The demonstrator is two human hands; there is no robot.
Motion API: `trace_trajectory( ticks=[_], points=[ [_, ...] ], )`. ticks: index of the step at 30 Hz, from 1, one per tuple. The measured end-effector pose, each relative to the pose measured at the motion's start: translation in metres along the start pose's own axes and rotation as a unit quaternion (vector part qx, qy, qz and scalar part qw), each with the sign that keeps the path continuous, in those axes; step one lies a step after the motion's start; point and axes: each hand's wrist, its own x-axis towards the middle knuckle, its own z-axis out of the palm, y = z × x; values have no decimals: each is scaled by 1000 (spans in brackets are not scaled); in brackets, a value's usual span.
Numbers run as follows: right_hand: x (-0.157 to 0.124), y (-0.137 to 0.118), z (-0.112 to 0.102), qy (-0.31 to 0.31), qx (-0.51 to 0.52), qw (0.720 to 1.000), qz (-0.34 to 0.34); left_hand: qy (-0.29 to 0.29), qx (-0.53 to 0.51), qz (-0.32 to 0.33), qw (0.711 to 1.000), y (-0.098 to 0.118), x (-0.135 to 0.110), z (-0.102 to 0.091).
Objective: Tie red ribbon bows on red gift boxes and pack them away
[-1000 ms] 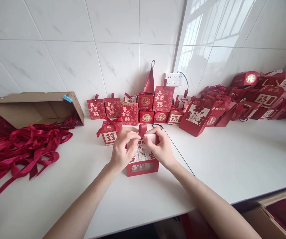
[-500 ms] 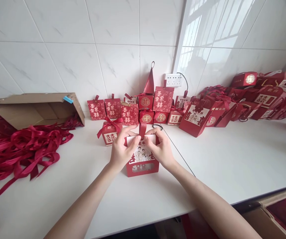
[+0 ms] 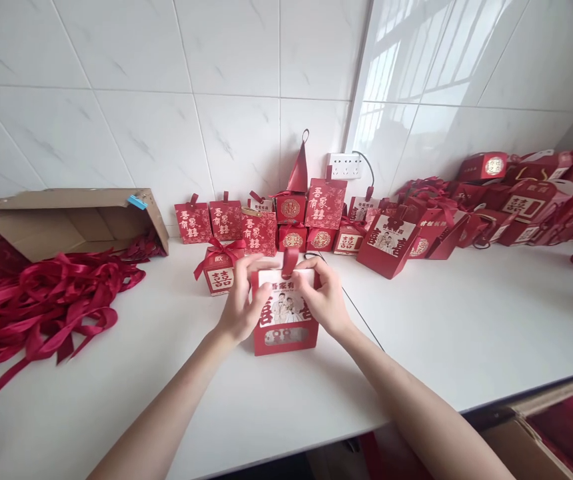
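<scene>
A red and white gift box [image 3: 286, 320] stands upright on the white table, with a printed couple, a clear window low on its front and a red ribbon loop [image 3: 290, 260] at the top. My left hand [image 3: 246, 297] is at the box's upper left edge, its thumb near the front and its fingers behind. On the upper right, my right hand [image 3: 324, 293] grips the box, thumb on the front and fingers over the top edge. Just behind my left hand sits a small red box with a bow [image 3: 219, 270], partly covered by my fingers.
Several red gift boxes [image 3: 226, 219] line the tiled wall, with more piled [image 3: 526, 200] at the right. A heap of red ribbons [image 3: 61, 300] spills from a tipped cardboard box [image 3: 81, 223] at left. A power strip [image 3: 344, 167] is on the wall.
My left thumb has moved away from the ribbon loop toward the box's left edge, uncovering more of the printed front. My right hand stays at the upper right.
</scene>
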Motion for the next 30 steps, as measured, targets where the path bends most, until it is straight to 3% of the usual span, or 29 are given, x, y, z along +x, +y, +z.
trace_trajectory(
  ticks=[2, 5, 7, 9, 13, 14, 16, 18, 20, 23, 27, 30],
  points=[
    [10, 9, -9, 80, 45, 995, 39, -26, -67, -51, 996, -10, -4, 0],
    [24, 23, -24, 210, 153, 960, 105, -38, -110, -121, 986, -15, -10, 5],
    [30, 29, -30, 241, 220, 935, 138, -44, -116, -123, 985, -10, -14, 11],
    [31, 31, -31, 223, 279, 921, 156, -38, -91, -80, 992, -1, -18, 18],
    [28, 29, -26, 117, 357, 916, 143, 18, -3, 31, 999, 8, -22, 22],
    [28, 29, -25, 97, 368, 915, 138, 36, -7, 25, 999, 7, -21, 21],
    [27, 31, -24, 64, 374, 912, 155, 79, -59, -60, 993, 6, -15, 17],
    [26, 35, -23, 20, 354, 908, 223, 112, -136, -178, 968, 5, -9, 13],
    [25, 41, -22, -27, 326, 895, 304, 103, -192, -238, 947, 7, -4, 10],
    [26, 46, -18, -66, 314, 878, 354, 68, -211, -221, 950, 8, -3, 10],
    [27, 36, -16, -24, 321, 879, 350, 116, -185, -188, 958, -1, -9, 16],
    [9, 18, -23, -15, 338, 888, 311, 137, -185, -159, 960, -11, -16, 22]
  ],
)
